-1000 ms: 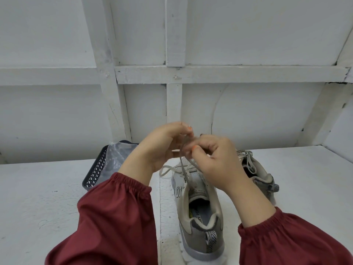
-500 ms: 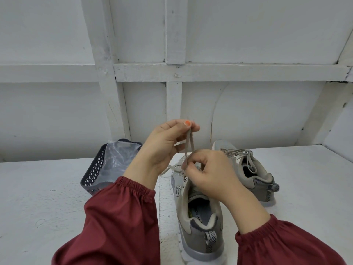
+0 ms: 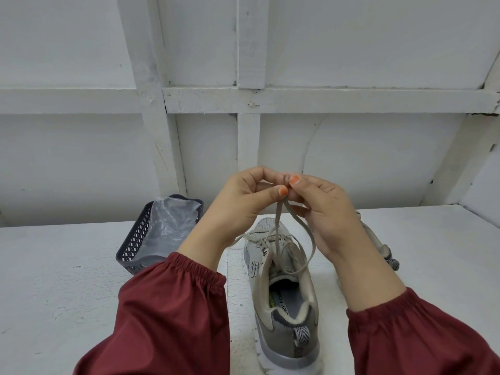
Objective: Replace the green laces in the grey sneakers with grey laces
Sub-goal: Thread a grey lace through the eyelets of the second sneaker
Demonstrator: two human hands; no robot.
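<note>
A grey sneaker (image 3: 284,315) stands on the white table, heel toward me, threaded with a grey lace (image 3: 278,228). My left hand (image 3: 243,204) and my right hand (image 3: 324,212) are raised above its toe, fingertips together, both pinching the lace ends, which run down to the top eyelets. One strand hangs in a loop (image 3: 308,255) below my right hand. The second grey sneaker (image 3: 384,250) stands behind my right wrist and is mostly hidden. No green lace is visible.
A dark mesh basket (image 3: 135,244) holding a clear plastic bag (image 3: 167,226) lies at the back left of the table (image 3: 67,293). A white panelled wall with beams rises right behind the table.
Both hands have risen from the sneaker's tongue, pulling the lace ends up. My right hand came up to meet the left at the fingertips, and a loop now hangs beneath it.
</note>
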